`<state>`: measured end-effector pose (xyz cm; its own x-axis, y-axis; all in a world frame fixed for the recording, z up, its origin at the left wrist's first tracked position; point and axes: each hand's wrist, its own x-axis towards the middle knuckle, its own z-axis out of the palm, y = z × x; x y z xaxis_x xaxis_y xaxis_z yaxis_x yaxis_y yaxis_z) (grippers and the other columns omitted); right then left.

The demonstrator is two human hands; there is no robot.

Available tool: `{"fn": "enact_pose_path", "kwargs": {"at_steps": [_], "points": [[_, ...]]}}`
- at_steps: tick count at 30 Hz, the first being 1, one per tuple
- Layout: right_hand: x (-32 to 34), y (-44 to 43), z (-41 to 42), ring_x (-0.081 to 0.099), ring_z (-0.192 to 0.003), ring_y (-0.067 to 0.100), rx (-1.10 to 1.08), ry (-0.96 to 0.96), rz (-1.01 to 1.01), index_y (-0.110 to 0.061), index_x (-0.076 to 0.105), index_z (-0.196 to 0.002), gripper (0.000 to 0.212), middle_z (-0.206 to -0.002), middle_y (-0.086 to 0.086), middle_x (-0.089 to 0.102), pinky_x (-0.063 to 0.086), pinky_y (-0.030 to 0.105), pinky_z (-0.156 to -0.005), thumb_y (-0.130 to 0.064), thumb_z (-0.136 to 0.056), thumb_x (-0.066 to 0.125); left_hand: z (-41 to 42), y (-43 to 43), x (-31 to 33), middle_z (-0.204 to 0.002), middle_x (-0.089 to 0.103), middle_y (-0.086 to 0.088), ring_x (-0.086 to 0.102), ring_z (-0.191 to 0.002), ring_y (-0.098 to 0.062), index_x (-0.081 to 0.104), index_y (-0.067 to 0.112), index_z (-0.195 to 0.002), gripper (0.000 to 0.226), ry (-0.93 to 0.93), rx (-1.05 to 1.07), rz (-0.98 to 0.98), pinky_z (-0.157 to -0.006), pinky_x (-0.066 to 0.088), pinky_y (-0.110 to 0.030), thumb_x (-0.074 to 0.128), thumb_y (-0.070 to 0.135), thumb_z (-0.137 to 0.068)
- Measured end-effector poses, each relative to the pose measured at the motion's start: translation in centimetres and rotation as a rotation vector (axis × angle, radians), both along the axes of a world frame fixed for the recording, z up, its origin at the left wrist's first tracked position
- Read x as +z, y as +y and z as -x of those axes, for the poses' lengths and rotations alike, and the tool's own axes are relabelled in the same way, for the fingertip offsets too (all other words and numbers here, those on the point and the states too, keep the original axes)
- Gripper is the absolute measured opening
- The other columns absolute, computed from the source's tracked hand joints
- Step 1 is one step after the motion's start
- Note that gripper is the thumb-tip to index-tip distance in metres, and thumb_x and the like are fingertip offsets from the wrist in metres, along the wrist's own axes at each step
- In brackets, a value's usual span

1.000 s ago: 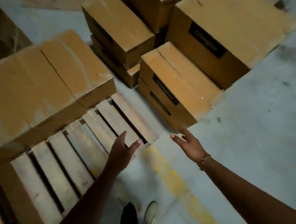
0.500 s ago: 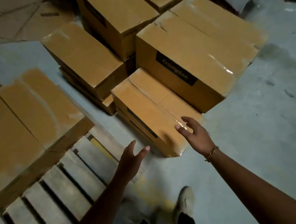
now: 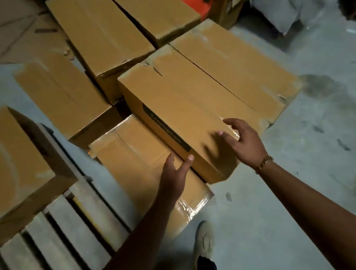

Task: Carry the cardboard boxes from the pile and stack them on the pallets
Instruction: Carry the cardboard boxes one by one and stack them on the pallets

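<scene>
right hand [image 3: 244, 143] now over large box [image 3: 202, 104]

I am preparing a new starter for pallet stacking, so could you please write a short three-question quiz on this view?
1. True or false: the right hand is already gripping the large box.
2. Which box does the left hand hover over? A) the low box in front of the large one, B) the box on the pallet, C) the orange object behind the pile.
3. Fill in: the wrist with the bracelet belongs to the ___ hand.

Key: 1 false, it is open with spread fingers above the box's near corner. 2 A. 3 right.
</scene>
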<state>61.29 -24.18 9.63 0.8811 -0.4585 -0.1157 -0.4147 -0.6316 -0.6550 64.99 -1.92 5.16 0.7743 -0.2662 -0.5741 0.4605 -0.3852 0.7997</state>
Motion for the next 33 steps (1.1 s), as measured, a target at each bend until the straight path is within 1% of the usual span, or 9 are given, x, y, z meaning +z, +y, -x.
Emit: {"fn": "enact_pose_path", "kwargs": {"at_steps": [7,11,17,19,22,25,29,31,33], "points": [[-2.0,-10.8,-2.7,0.053,-0.126,0.027,0.042,0.128,0.059,-0.025,0.060,-0.133,0.070,-0.137,0.001,0.059,0.048,0.050,-0.101,-0.069,-0.080,0.049,-0.3,-9.7,-2.1,-0.152,0.047,-0.010,0.048,-0.136,-0.030,0.031,0.015,-0.155,0.081,0.044,0.164,-0.118,-0.104,0.039,-0.031,0.068,0.047,-0.091],[-3.4,-13.8,-4.0,0.054,-0.126,0.028,0.032,0.182,0.071,-0.026,0.060,-0.132,0.076,-0.136,0.001,0.059,0.046,0.051,-0.104,-0.073,-0.074,0.047,0.0,-8.4,-4.4,-0.155,0.044,-0.010,0.046,-0.138,-0.029,0.022,0.021,-0.159,0.086,0.139,0.091,-0.130,-0.113,0.040,-0.043,0.069,0.046,-0.092],[-5.4,-15.6,-5.2,0.048,-0.125,0.034,0.064,0.283,0.105,-0.024,0.055,-0.135,0.053,-0.137,0.008,0.051,0.044,0.054,-0.103,-0.046,-0.089,0.069,0.4,-7.6,-5.2,-0.135,0.055,0.002,0.057,-0.123,-0.025,0.027,0.034,-0.157,0.082,0.201,0.140,-0.072,-0.101,0.049,-0.057,0.070,0.051,-0.089],[-5.7,-16.1,-5.5,0.050,-0.121,0.034,0.072,0.280,0.109,-0.023,0.056,-0.131,0.053,-0.131,0.009,0.053,0.046,0.052,-0.101,-0.047,-0.087,0.070,0.6,-7.3,-5.3,-0.135,0.058,0.001,0.059,-0.121,-0.023,0.028,0.034,-0.156,0.086,0.178,0.130,-0.074,-0.099,0.052,-0.055,0.068,0.059,-0.084],[-6.2,-16.7,-6.2,0.056,-0.108,0.036,0.081,0.325,0.125,-0.017,0.060,-0.123,0.068,-0.115,0.011,0.061,0.051,0.048,-0.092,-0.068,-0.077,0.061,0.7,-7.2,-5.3,-0.138,0.057,-0.003,0.056,-0.126,-0.023,0.027,0.032,-0.157,0.075,0.214,0.152,-0.040,-0.088,0.057,-0.045,0.065,0.048,-0.094],[-6.8,-17.1,-6.6,0.057,-0.097,0.038,0.114,0.378,0.147,-0.015,0.064,-0.110,0.076,-0.100,0.011,0.063,0.050,0.044,-0.084,-0.080,-0.072,0.052,1.1,-7.6,-5.3,-0.154,0.042,0.002,0.044,-0.139,-0.022,0.021,0.031,-0.159,0.071,0.256,0.153,0.025,-0.110,0.044,-0.052,0.055,0.048,-0.099],[-7.1,-16.3,-6.9,0.055,-0.096,0.035,0.114,0.391,0.065,-0.013,0.057,-0.086,0.054,-0.103,0.013,0.054,0.047,0.039,-0.081,-0.066,-0.083,0.067,2.2,-8.8,-5.5,-0.146,0.040,0.012,0.042,-0.135,-0.014,0.017,0.030,-0.159,0.069,0.208,0.255,0.061,-0.113,0.040,-0.045,0.050,0.048,-0.102],[-6.8,-15.6,-6.4,0.054,-0.087,0.028,0.125,0.346,0.009,-0.015,0.055,-0.090,0.048,-0.098,0.007,0.053,0.042,0.033,-0.071,-0.061,-0.086,0.069,2.7,-9.4,-5.7,-0.146,0.048,0.010,0.049,-0.133,-0.016,0.027,0.028,-0.157,0.071,0.134,0.327,0.010,-0.109,0.041,-0.032,0.054,0.056,-0.097],[-6.1,-14.7,-5.5,0.054,-0.081,0.018,0.135,0.313,-0.057,-0.022,0.054,-0.100,0.042,-0.088,-0.006,0.055,0.041,0.031,-0.068,-0.059,-0.087,0.069,3.2,-9.8,-6.0,-0.141,0.057,0.008,0.056,-0.127,-0.018,0.036,0.029,-0.153,0.072,0.098,0.396,-0.010,-0.106,0.044,-0.031,0.057,0.063,-0.093]]}}
